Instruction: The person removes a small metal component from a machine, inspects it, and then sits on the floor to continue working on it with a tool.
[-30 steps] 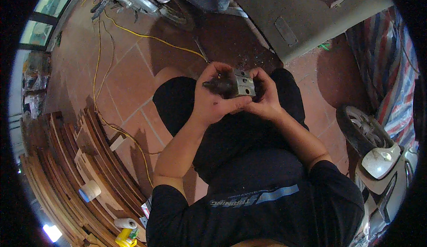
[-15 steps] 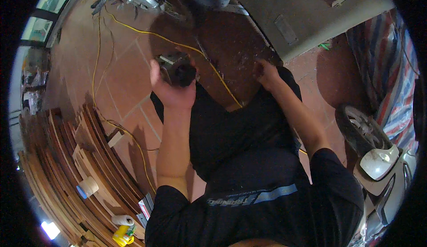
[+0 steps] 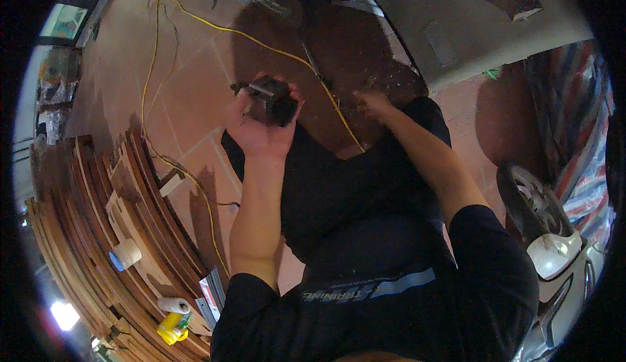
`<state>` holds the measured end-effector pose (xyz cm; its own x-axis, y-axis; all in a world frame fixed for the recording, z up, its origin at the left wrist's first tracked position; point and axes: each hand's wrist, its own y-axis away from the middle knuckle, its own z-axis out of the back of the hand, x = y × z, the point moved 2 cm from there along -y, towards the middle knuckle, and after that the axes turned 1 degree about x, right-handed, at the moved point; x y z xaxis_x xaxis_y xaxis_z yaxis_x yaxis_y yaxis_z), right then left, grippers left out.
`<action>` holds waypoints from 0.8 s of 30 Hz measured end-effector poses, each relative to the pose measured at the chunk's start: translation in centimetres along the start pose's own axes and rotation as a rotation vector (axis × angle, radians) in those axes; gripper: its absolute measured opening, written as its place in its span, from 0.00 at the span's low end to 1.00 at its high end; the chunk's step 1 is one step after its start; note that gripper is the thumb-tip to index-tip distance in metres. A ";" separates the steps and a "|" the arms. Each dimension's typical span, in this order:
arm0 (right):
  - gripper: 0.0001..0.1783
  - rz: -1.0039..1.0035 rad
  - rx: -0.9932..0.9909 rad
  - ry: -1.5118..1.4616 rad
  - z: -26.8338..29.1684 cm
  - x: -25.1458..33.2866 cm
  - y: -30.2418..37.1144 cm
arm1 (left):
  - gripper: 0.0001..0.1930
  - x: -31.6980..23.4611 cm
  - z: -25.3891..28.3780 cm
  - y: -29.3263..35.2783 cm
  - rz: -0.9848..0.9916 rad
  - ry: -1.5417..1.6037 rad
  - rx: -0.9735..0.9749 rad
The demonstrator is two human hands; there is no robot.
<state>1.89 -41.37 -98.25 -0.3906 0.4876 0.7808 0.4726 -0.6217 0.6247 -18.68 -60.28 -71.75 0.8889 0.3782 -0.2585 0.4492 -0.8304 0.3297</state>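
My left hand (image 3: pixel 259 132) is palm up, its fingers curled round a blocky dark mechanical part (image 3: pixel 272 103). A light metal rod or bar (image 3: pixel 259 90) runs across the top of this part, and a rounded black end faces my right side. The part is held above the floor, in front of my left knee. My right hand (image 3: pixel 375 106) is apart from it, over the floor by my right knee. Its fingers look drawn together, but dim light and blur hide whatever is in them.
A yellow cord (image 3: pixel 261 41) crosses the reddish tiled floor ahead of me. Stacked wooden boards (image 3: pixel 120 231) stand at left, bearing a tape roll (image 3: pixel 127 254) and a yellow bottle (image 3: pixel 172 328). A grey panel (image 3: pixel 482 32) lies far right; a motorbike (image 3: pixel 554 256) stands near right.
My left hand has shifted slightly right and turned the dark part, showing its rod differently. My right hand has moved left, towards the part. The view has tilted slightly.
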 end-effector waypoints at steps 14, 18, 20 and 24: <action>0.23 0.184 0.226 1.303 -3.4 -2.0 1.7 | 0.29 -5.2 3.4 5.8 -0.286 0.115 -0.242; 0.19 0.241 0.049 1.351 -4.5 -0.9 1.0 | 0.30 -5.5 3.7 6.4 -0.313 0.075 -0.284; 0.17 0.272 -0.009 1.408 -4.4 -0.3 -0.2 | 0.28 -5.7 3.9 6.3 -0.279 0.110 -0.266; 0.11 0.339 0.078 1.535 -4.2 -1.1 -0.9 | 0.23 -5.8 4.0 5.5 -0.245 0.107 -0.212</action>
<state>-1.39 -43.92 -99.77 -0.6368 -0.7558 0.1525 0.7204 -0.5128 0.4670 -21.72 -68.72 -72.08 0.7513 0.6063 -0.2606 0.6497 -0.6102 0.4534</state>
